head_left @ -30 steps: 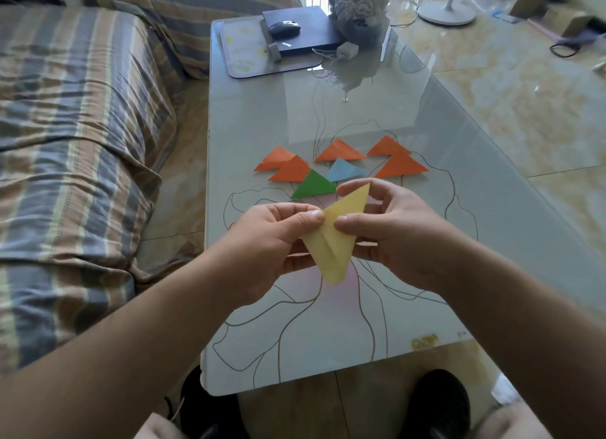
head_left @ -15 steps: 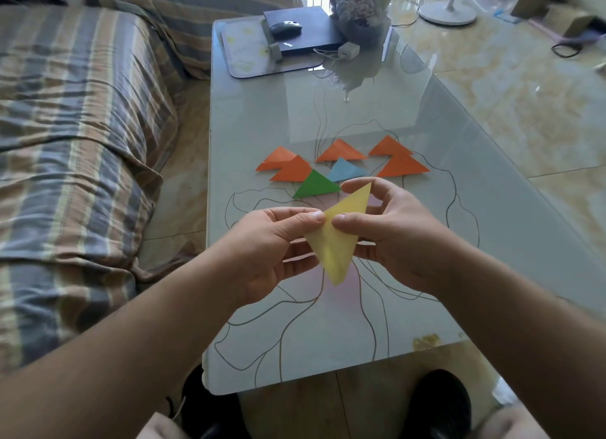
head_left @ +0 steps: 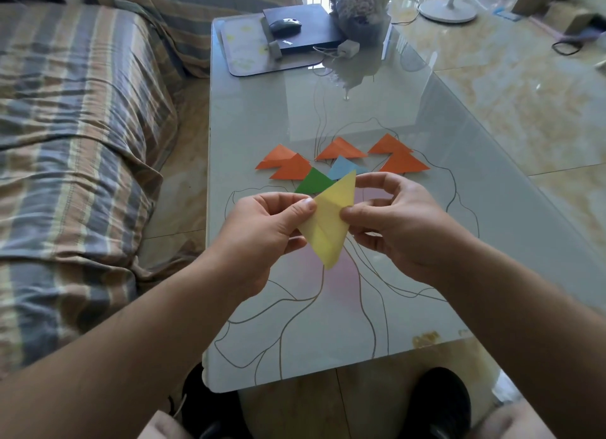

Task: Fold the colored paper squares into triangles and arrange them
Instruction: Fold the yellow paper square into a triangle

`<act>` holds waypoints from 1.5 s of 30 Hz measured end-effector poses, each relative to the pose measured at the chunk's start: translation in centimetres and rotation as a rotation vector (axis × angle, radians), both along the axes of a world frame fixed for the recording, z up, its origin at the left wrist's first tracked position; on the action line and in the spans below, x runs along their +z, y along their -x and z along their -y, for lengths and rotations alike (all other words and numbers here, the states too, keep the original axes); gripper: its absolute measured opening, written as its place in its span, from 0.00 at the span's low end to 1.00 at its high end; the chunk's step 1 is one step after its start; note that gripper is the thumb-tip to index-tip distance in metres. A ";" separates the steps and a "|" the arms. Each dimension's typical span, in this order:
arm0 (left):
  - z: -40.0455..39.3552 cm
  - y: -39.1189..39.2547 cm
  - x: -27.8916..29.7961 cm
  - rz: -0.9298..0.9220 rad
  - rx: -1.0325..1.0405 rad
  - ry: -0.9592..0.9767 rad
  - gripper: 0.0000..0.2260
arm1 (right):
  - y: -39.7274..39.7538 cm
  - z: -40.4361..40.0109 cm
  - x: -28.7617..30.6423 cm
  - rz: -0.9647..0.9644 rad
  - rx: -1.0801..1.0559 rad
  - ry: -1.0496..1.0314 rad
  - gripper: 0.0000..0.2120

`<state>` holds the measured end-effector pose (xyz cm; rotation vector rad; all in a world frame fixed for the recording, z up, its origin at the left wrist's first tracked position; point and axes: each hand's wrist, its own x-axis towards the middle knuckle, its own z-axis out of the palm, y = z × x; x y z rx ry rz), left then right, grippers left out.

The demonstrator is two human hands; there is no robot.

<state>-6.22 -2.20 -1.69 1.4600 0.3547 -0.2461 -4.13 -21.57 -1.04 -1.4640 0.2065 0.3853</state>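
Both hands are raised above the glass counter, sharing one folded yellow paper between them. The left hand pinches its left edge, thumb on top and the other fingers curled beneath, while the right hand pinches the right edge with its thumb pressed on the front; that hand's forefinger arches over toward the paper's upper point. The yellow piece hangs clear of the counter, one tip pointing up and away, the other down toward the person. Just beyond it, lying flat on the counter, sit the finished triangles: a green triangle and a blue triangle closest to the hands, the green partly hidden behind the yellow tip, and five orange triangles spread in a loose row behind them. At the far end rest a dark laptop with a mouse on it. A striped sofa runs along the left.
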 end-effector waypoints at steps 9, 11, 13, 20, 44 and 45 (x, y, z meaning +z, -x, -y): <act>0.5 0.4 -0.2 0.059 0.006 0.094 0.07 | 0.5 -0.5 -0.1 -0.067 0.114 -0.097 0.25; 0.6 0.4 -0.3 0.058 0.004 0.107 0.07 | 0.5 -0.6 -0.2 -0.065 0.113 -0.127 0.23; 0.6 0.5 -0.2 0.069 0.013 0.119 0.06 | 0.4 -0.4 -0.2 -0.052 0.093 -0.117 0.21; 0.6 0.6 -0.1 0.153 0.038 0.057 0.06 | 0.0 0.1 -0.3 0.057 0.129 0.039 0.25; 0.3 0.0 -0.4 0.107 0.144 0.145 0.03 | 1.0 -0.7 -0.8 0.180 0.328 0.270 0.25; 0.3 0.0 -0.3 0.108 0.142 0.142 0.03 | 1.1 -0.6 -0.6 0.165 0.343 0.241 0.27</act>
